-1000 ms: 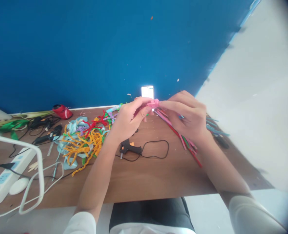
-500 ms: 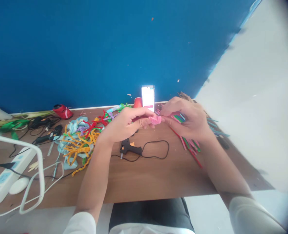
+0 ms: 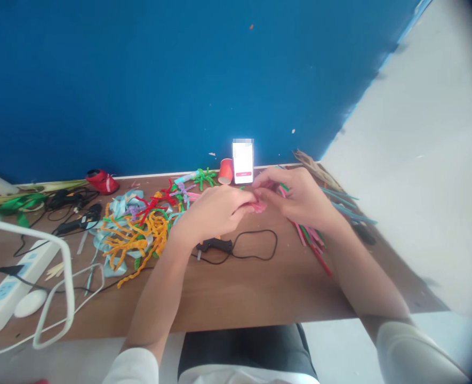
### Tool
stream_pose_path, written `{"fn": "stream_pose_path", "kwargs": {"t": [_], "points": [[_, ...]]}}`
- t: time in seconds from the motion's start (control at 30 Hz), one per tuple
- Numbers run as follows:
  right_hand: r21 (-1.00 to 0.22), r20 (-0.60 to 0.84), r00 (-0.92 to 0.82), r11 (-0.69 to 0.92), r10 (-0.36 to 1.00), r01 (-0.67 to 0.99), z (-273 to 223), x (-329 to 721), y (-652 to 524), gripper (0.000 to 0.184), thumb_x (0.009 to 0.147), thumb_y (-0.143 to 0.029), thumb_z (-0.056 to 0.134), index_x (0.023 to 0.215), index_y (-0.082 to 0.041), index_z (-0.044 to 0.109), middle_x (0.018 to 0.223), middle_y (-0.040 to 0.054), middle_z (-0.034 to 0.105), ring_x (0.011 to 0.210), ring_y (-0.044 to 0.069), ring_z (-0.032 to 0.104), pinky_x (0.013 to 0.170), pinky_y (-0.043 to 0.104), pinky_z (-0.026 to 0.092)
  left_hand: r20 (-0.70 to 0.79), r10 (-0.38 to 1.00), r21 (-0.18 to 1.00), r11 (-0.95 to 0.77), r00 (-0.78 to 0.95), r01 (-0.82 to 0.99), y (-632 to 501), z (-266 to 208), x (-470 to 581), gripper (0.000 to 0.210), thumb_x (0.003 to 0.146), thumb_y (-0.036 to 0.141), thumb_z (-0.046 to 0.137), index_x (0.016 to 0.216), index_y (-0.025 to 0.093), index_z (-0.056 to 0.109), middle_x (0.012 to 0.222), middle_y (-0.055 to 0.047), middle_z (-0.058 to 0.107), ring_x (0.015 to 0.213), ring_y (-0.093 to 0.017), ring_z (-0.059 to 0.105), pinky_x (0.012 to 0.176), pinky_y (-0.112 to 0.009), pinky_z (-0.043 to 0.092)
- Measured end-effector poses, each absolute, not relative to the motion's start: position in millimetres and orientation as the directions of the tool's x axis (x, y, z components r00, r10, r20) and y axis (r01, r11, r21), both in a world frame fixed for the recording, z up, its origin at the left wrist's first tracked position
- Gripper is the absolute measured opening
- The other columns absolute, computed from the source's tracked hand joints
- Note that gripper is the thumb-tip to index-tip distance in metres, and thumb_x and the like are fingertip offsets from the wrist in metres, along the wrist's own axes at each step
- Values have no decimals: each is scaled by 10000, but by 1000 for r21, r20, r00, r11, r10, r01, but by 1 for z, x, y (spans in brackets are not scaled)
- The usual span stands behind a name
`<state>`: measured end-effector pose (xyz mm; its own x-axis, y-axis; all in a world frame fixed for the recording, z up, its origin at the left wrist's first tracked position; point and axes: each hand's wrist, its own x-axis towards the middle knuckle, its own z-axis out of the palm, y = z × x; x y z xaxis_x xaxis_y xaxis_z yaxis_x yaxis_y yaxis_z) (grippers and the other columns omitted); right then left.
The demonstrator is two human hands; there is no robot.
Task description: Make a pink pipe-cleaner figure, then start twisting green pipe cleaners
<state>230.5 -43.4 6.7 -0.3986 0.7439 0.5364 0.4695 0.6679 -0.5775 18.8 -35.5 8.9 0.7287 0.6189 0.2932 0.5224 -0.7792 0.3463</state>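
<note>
My left hand [image 3: 218, 213] is closed in a pinch on a small bent pink pipe cleaner [image 3: 260, 207], held above the middle of the table. The thumb and fingertips of my right hand [image 3: 303, 196] are closed at the same piece from the other side; part of it is hidden between the fingers. Below my left hand lies a black glue gun [image 3: 216, 245], partly covered by that hand, with its cord looping to the right. Under and beside my right hand is a bundle of loose pipe cleaners [image 3: 312, 241] in red, pink and green.
A lit phone [image 3: 242, 162] leans against the blue wall beside a red paper cup [image 3: 225, 172]. Bent yellow pipe cleaners [image 3: 129, 241] and pale blue ribbon lie left. Farther left are a white power strip [image 3: 20, 280], a white metal frame [image 3: 68, 282] and cables.
My left hand has turned over, its back now upward, and has come lower over the glue gun. My right fingertips have shifted slightly left, and the pink pipe cleaner has tilted and dropped a little.
</note>
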Motion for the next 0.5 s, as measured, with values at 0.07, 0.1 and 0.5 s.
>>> {"fn": "stream_pose_path", "kwargs": {"t": [0.07,0.1,0.5], "points": [[-572,564,-347,657,749,490,7,231,-43,77,878,-156,644,906,-183,711,796,10,728,688,141,627,604,266,447,302,651,351,-755,696,553,-35,8,20,232,991,285,519,966,209,737,863,-65,748,828,-204,705,734,-309,492],[-572,580,-320,654,749,495,7,231,-43,72,874,-169,653,914,-182,711,809,14,733,687,143,627,604,269,453,307,664,363,-744,682,561,-35,9,20,228,993,284,515,992,214,732,866,-61,747,811,-198,700,714,-303,484],[-525,590,-371,690,717,498,15,239,-46,97,915,-226,664,981,-203,732,828,2,745,649,124,608,599,267,447,434,721,462,-693,541,553,-30,14,12,258,987,296,524,1144,223,715,997,-42,758,781,-145,637,653,-257,442]]}}
